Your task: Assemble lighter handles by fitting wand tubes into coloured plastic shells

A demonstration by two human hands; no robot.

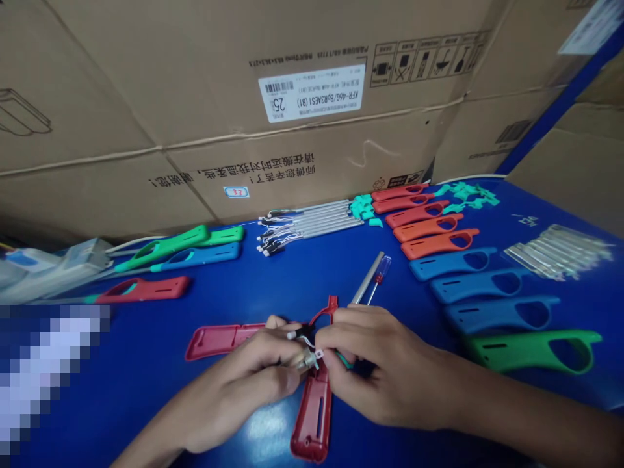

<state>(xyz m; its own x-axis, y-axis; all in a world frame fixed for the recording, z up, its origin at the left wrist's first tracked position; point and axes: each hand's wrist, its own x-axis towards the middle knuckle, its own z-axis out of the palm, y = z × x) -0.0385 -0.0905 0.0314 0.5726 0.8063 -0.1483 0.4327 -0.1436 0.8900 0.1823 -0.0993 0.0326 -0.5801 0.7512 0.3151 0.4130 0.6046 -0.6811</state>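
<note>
My left fingers [279, 350] pinch a clear part [307, 361], my right fingers [344, 341] close around a white connector [319, 354], above the red shell [303, 422]; blue worktop [146, 354] meets cardboard [195, 78] behind, handles [492, 318] hemming the right.

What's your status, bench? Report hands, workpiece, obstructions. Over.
Left hand pinching translucent fitting. Right hand beside it, grip unclear. Red lighter-handle shell half partly beneath hands. Purple-handled screwdriver beyond right hand, seemingly not obstructing.

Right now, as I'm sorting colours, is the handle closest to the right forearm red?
No, the handle beside the right forearm is green.
</note>
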